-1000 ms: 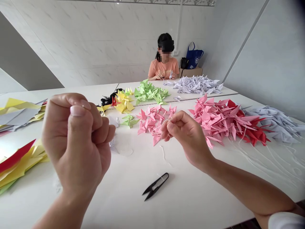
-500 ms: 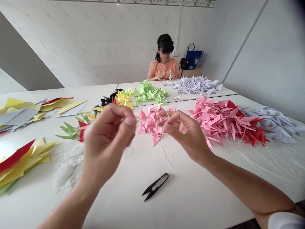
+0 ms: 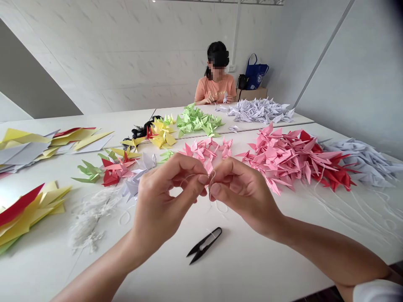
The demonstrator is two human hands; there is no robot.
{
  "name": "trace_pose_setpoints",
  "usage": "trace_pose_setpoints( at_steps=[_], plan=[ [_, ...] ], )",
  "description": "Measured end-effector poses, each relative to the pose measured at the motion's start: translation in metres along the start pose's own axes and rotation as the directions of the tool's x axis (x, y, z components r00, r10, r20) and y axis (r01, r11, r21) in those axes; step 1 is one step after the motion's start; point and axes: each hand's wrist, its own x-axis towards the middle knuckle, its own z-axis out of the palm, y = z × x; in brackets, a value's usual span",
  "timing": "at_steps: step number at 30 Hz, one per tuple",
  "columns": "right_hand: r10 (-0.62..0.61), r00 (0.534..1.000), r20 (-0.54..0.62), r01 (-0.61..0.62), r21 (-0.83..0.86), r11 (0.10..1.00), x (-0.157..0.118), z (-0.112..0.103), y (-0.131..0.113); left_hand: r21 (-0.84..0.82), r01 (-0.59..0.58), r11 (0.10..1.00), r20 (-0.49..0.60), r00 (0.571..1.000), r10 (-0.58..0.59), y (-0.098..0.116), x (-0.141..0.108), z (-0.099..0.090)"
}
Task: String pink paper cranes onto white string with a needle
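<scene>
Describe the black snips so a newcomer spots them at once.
On the white table, look below the left hand and right hand. The black snips lie there, tips toward the lower left. Unlike the tangled black bundle farther off, they have two pointed blades.

Matt, soft-looking thread (image 3: 211, 184); matt paper cranes (image 3: 280, 159); smooth, glossy tabletop (image 3: 151, 268).

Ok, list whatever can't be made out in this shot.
Pale thread: head view; the fingertips of the left hand and right hand cover where it is pinched, so whether it is knotted can't be told.
Smaller pink paper pile: head view; partly hidden behind both hands.
Lower-left paper sheets: head view; cut off by the left edge.
Lettering on the orange shirt: head view; too small to read.
</scene>
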Motion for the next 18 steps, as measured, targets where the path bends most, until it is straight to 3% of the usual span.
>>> trace_pose_setpoints(
  at_steps=[18],
  plan=[
    [0.028, 1.0, 0.001, -0.028, 0.011, 1.0, -0.0019, 0.0004, 0.001, 0.181, -0.118, 0.977, -0.031, 0.992, 0.125, -0.0004, -0.0042, 0.0002]
  ],
)
